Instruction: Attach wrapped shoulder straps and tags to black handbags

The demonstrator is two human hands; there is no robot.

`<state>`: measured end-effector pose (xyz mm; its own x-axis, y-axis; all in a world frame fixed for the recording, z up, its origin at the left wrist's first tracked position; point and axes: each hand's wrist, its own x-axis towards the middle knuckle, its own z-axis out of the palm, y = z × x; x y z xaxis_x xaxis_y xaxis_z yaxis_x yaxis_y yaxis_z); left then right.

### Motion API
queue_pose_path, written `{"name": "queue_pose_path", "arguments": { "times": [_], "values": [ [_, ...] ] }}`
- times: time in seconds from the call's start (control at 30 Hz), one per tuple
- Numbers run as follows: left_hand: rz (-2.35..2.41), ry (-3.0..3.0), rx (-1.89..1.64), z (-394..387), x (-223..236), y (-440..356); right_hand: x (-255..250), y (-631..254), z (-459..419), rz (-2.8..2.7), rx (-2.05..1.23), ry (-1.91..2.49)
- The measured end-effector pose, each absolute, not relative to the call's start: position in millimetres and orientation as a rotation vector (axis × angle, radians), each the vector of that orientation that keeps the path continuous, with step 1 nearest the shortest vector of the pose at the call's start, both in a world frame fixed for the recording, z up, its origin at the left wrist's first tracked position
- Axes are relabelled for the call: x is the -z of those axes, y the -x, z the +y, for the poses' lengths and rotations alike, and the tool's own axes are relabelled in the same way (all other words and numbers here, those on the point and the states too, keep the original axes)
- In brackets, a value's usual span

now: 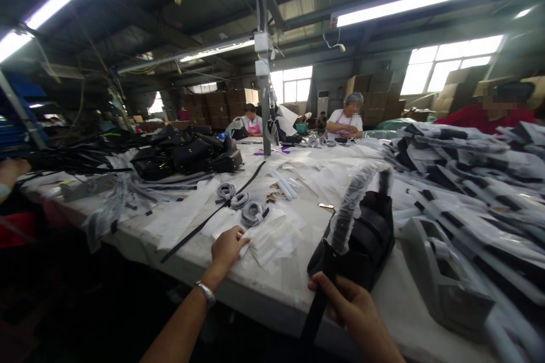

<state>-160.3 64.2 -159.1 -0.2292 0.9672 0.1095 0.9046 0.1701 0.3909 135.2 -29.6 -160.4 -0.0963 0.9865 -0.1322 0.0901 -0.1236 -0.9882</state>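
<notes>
My left hand reaches over the front of the table with its fingers curled together. They close on the edge of a thin, whitish sheet from a loose pile. My right hand pinches a black strap that hangs over the table's front edge. Just beyond it stands a black handbag, its handle wrapped in clear plastic. The strap's upper end meets the near side of the bag; how it is joined there I cannot make out.
Coiled grey cords and a long black strap lie beyond my left hand. A grey tape dispenser stands at right, before piled wrapped straps. Black bags heap at left. A metal post rises mid-table; co-workers sit beyond.
</notes>
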Motion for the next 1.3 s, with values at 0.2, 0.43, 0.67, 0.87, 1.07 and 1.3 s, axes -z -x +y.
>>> {"name": "queue_pose_path", "arguments": {
  "times": [0.2, 0.43, 0.67, 0.87, 1.07, 1.3],
  "values": [
    [2.243, -1.908, -0.579, 61.3, 150.5, 165.7, 164.7, -135.6, -28.2, -1.293, -1.352, 1.298],
    [1.967, -2.131, -0.659, 50.2, 158.6, 111.2, 166.1, -133.9, -28.8, -1.253, -1.361, 1.284],
    [1.957, -2.053, -0.632, 60.4, 175.3, 69.4, 153.6, -131.7, -32.5, -1.227, -1.368, 1.246],
    [1.821, -1.933, -0.804, 65.3, 170.8, 74.9, 154.2, -131.3, -32.0, -1.195, -1.387, 1.191],
    [1.495, -1.689, -1.041, 39.0, 159.6, 82.2, 153.0, -128.0, -31.7, -1.201, -1.395, 1.253],
    [1.246, -1.341, -0.963, -25.2, 157.5, 78.6, 152.1, -124.7, -33.2, -1.181, -1.443, 1.167]
  ]
}}
